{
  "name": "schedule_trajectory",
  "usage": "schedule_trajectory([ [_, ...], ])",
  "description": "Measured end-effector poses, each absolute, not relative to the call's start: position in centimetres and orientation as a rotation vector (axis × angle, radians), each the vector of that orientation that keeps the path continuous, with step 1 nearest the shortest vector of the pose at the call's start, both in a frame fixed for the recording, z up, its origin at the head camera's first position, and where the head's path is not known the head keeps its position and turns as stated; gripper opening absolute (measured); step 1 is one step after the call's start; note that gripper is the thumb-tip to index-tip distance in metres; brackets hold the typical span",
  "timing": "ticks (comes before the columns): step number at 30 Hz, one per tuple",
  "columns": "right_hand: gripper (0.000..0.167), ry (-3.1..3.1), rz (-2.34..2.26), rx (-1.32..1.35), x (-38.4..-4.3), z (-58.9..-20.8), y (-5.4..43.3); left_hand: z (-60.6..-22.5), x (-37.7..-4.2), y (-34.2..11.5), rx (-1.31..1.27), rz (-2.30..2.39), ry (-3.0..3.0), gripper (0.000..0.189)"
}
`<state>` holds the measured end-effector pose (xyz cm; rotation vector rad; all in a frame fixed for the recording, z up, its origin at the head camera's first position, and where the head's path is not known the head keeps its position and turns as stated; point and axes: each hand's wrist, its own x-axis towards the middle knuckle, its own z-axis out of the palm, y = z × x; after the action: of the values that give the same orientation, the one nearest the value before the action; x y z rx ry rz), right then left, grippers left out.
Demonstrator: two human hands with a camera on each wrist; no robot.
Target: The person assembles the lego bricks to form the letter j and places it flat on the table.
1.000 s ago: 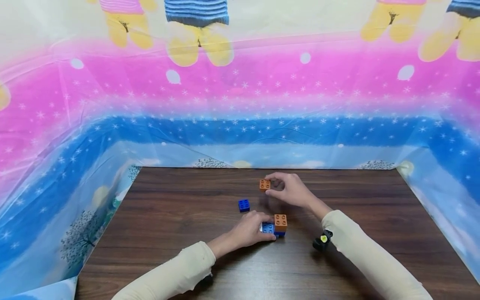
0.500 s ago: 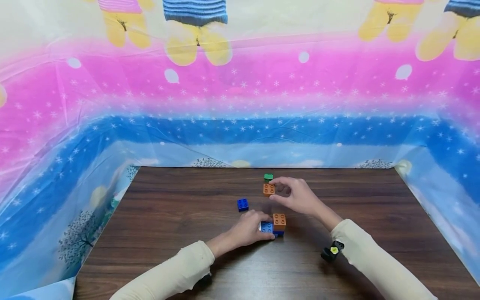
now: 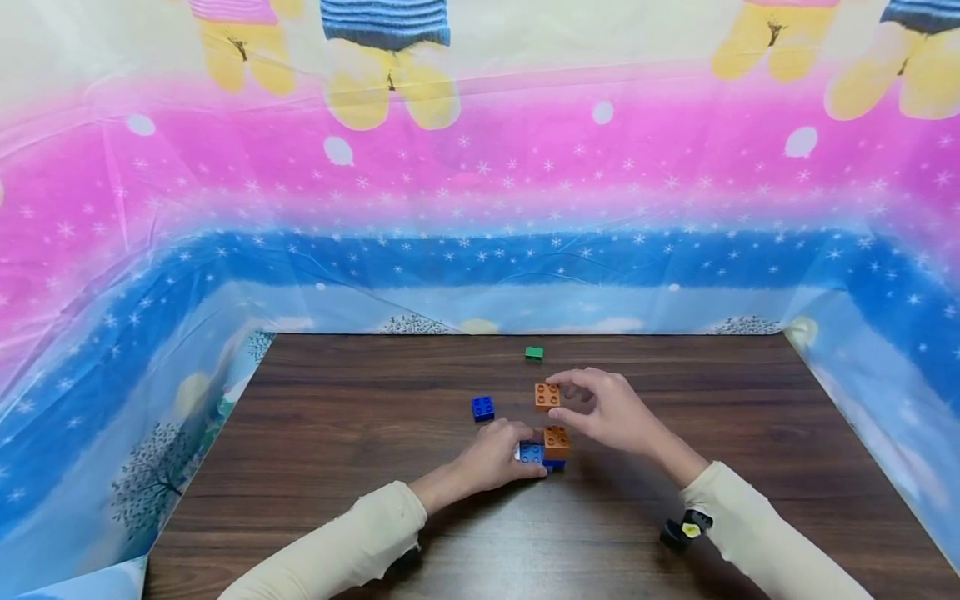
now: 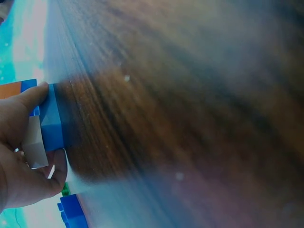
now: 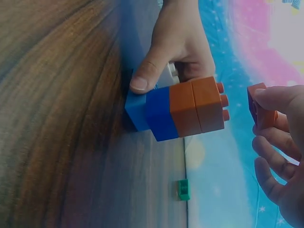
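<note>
My left hand [image 3: 491,457] grips a block assembly by its light blue brick [image 5: 137,113], thumb on one side and fingers on the other. On that brick sits a dark blue brick [image 5: 161,114], with two orange bricks [image 5: 197,107] stacked on it. A white brick [image 4: 34,145] is also joined on, partly behind the left hand. My right hand [image 3: 618,415] pinches a separate orange brick [image 3: 547,397] between thumb and fingertips. In the head view this brick is just beyond the orange stack; the right wrist view shows a gap between them.
A loose dark blue brick [image 3: 483,407] lies on the brown wooden table [image 3: 337,433], beyond the left hand. Farther back, near the table's far edge, is a green brick [image 3: 534,353]. A printed cloth [image 3: 480,262] hangs around the table's back and sides.
My right hand has drawn the pinched orange brick nearer to me and slightly right, toward the assembly. The green brick, hidden at first, has come into sight. My left hand keeps its hold.
</note>
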<state>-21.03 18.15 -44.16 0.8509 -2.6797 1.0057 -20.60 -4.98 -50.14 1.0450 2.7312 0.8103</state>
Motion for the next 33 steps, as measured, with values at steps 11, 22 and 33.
schedule_trajectory([
  [11, 0.039, -2.659, 1.012, 0.844, -19.1, -44.9, 18.7, -50.3, -20.6, -5.0, 1.043, 0.81, 2.728, 0.047],
  [22, 0.039, -2.662, 1.043, 0.817, -18.1, -46.0, 19.1, -50.1, -20.5, -4.9, 1.042, 0.825, 2.72, 0.051],
  [33, 0.04, -2.68, 1.046, 0.818, -17.8, -46.5, 19.1, -50.1, -20.5, -4.9, 1.039, 0.815, 2.724, 0.049],
])
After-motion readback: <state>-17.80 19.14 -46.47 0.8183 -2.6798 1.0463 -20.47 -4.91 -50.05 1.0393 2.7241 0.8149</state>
